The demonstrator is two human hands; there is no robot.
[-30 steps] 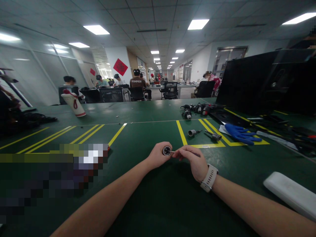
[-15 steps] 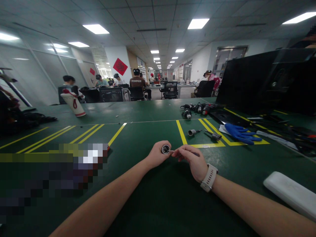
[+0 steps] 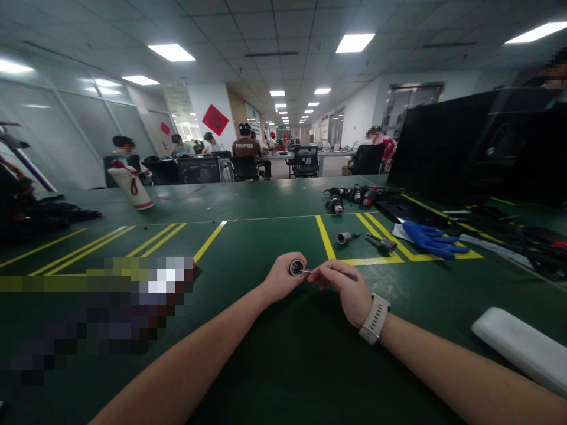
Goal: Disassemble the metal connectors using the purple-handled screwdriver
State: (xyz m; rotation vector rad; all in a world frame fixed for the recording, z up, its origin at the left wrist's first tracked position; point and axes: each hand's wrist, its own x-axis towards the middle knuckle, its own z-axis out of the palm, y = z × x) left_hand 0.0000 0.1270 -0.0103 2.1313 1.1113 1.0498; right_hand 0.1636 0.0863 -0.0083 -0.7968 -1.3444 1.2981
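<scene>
My left hand (image 3: 283, 277) is closed around a small cup-shaped part (image 3: 296, 268) with a pale rim, its open end turned toward me. In my right hand (image 3: 343, 286) is a slim screwdriver (image 3: 352, 276). Its thin metal shaft points left, and the tip reaches into the cup's opening; what it touches inside is too small to make out. Beyond my right hand lie two grey metal cup-shaped pieces with thin dark stems, one on the left (image 3: 343, 238) and one on the right (image 3: 387, 244).
On the green table (image 3: 266, 203) are a blue glove (image 3: 432, 239), a cluster of dark corded parts (image 3: 354, 193), a white case (image 3: 518, 342) and a leaning white cup (image 3: 133, 188). A large black box (image 3: 456, 141) stands at right. People sit at desks beyond.
</scene>
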